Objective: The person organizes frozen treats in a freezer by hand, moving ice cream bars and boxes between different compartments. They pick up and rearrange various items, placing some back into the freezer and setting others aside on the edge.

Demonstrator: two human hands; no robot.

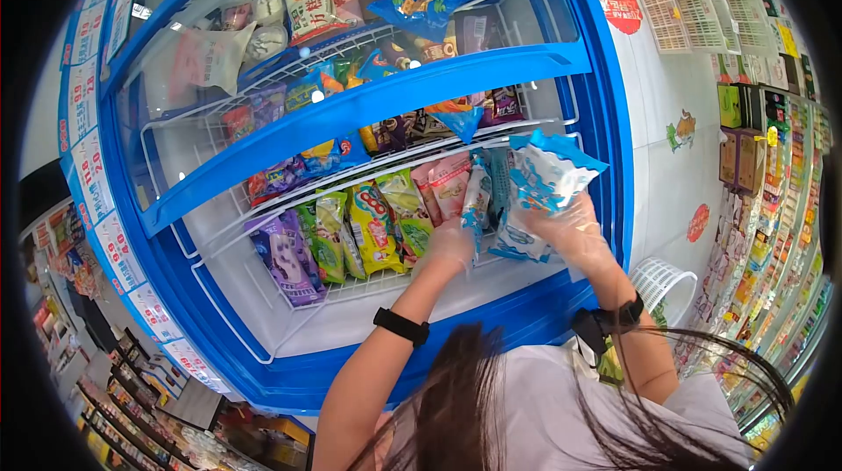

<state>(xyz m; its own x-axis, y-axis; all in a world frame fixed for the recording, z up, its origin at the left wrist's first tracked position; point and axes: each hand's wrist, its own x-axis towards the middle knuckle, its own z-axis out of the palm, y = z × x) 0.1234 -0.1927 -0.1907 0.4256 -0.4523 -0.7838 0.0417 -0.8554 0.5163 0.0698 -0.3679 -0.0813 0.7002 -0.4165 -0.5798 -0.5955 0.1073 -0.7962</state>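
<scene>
Beside the right edge of the freezer [526,300], the right hand [574,230] is closed round a blue-and-white package [551,171], while the left hand [447,247], its grip unclear, is nearer the narrow packet [476,199] just left, long axis front-to-back.

A single head-worn camera looks forward and steeply down into the open freezer [607,103] from over its near edge. It sits close: the wearer's own white shirt [570,401] and loose hair [452,401] fill the bottom of the view, with the left hand [449,246] and right hand [570,230] a little farther off. The fisheye lens bends the freezer's side edges, cuts off its far end, and takes in store shelves [772,208] beyond the right edge.
</scene>
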